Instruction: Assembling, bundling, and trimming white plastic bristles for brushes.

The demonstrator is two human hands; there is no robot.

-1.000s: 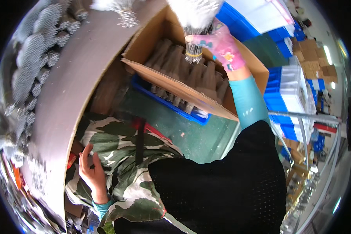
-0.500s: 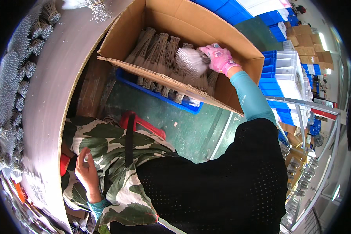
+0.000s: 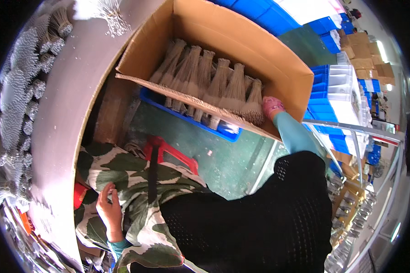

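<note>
My right hand (image 3: pixel 272 105), in a pink flowered glove, reaches down inside the cardboard box (image 3: pixel 241 27) at its right end. It is against the side of the rightmost bundle of thin wires (image 3: pixel 255 102); its fingers are out of sight, so whether they grip is unclear. Several more wire bundles (image 3: pixel 221 82) stand in a row to the left in the box, narrow at the top and fanned out below. Bare and holding nothing I can see, my left hand (image 3: pixel 109 211) is raised over my camouflage apron (image 3: pixel 146 223), its fingers loosely bent and apart.
Under the box is a blue tray (image 3: pixel 191 119) with more bundles. A red stool (image 3: pixel 177 157) stands on the green floor. Along the left runs a table (image 3: pixel 59 118) with many wire bundles (image 3: pixel 13 104). Blue and white bins (image 3: pixel 335 91) and a metal frame (image 3: pixel 355 127) are at the right.
My right hand has moved down and right in the box, and the wire bundle it held has gone from lying tilted to standing at the row's right end. My left hand has barely moved.
</note>
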